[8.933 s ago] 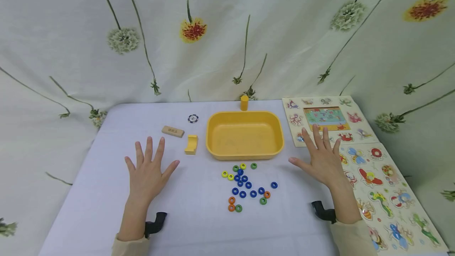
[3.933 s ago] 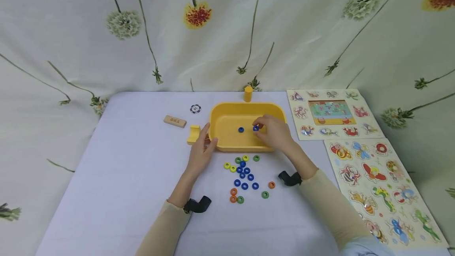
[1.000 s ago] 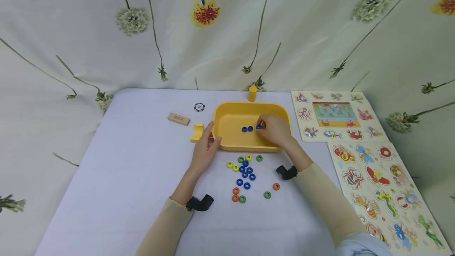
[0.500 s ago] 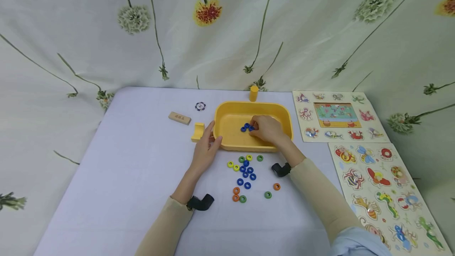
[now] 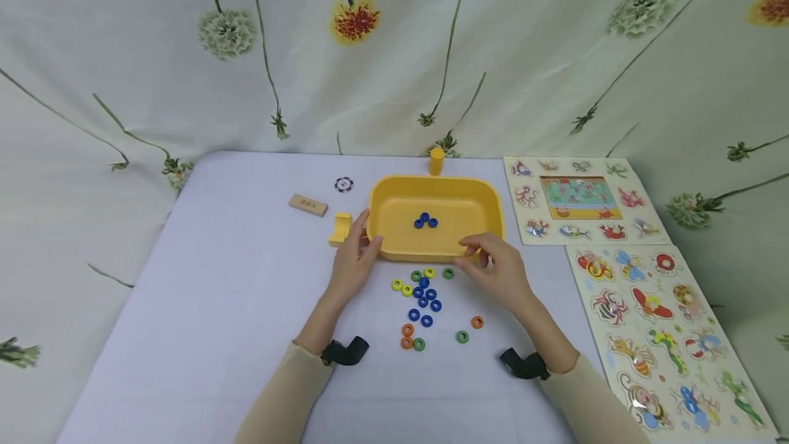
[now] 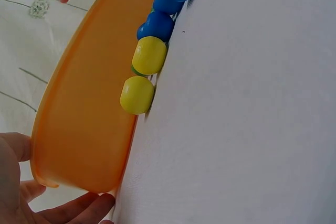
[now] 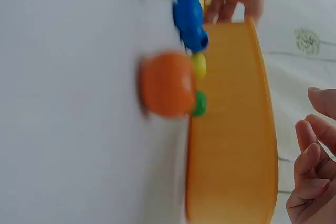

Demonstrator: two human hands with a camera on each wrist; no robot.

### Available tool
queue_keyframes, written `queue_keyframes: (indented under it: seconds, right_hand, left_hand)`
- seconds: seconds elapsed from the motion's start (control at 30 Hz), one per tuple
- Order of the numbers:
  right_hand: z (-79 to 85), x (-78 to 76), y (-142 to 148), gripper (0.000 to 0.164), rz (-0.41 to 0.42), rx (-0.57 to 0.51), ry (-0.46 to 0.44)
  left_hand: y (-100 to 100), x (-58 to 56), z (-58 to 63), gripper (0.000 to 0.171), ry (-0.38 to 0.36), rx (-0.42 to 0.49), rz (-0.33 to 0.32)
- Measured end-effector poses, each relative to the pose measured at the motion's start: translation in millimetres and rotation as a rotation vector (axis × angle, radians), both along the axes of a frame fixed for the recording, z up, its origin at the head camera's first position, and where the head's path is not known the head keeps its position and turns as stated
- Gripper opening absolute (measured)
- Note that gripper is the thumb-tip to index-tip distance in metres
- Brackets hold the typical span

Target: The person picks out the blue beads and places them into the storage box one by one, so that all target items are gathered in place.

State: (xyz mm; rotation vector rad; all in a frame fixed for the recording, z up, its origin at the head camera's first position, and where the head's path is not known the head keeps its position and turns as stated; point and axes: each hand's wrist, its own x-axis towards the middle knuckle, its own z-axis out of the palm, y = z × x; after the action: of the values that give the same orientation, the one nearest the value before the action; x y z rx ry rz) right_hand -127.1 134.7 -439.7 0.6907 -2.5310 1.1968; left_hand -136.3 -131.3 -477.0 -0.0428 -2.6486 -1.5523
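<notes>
My left hand (image 5: 353,264) holds the left end of a yellow plastic tray (image 5: 394,251), its thumb at the front corner and fingers along the left wall. In the left wrist view, fingertips (image 6: 100,205) touch the tray's lower corner. Three blue ring beads (image 5: 424,216) lie close together inside the tray. My right hand (image 5: 501,271) hovers over the tray's front right edge with loosely bent fingers and nothing between them. Before the tray are loose blue beads (image 5: 422,302), yellow beads (image 5: 397,284), green beads (image 5: 462,337) and orange beads (image 5: 477,322).
Left of the tray lie a yellow curved block (image 5: 341,228), a wooden block (image 5: 308,205) and a poker chip (image 5: 344,184). A yellow cylinder (image 5: 436,162) stands behind. Two picture puzzle boards (image 5: 524,228) cover the table's right side.
One more blue bead has gone into the tray, let go beside the other two. My right hand has then drawn back towards the front right. The left hand stays at the tray.
</notes>
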Motion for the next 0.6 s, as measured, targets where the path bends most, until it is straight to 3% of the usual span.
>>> queue_keyframes:
  seconds: [0.13, 0.27, 0.6]
  right_hand:
    - [-6.4, 22.7, -4, 0.028, 0.106, 0.006, 0.016]
    - [-11.7, 35.3, -10, 0.031, 0.181, 0.016, 0.006]
    - [-27.3, 41.0, -16, 0.033, 0.165, 0.098, -0.136]
  left_hand:
    - [-1, -0.4, 0.4, 0.057, -0.002, 0.006, 0.001]
    - [0, -1.1, 0.2, 0.057, -0.006, 0.002, -0.002]
    - [0, -0.7, 0.5, 0.056, -0.018, -0.003, 0.008]
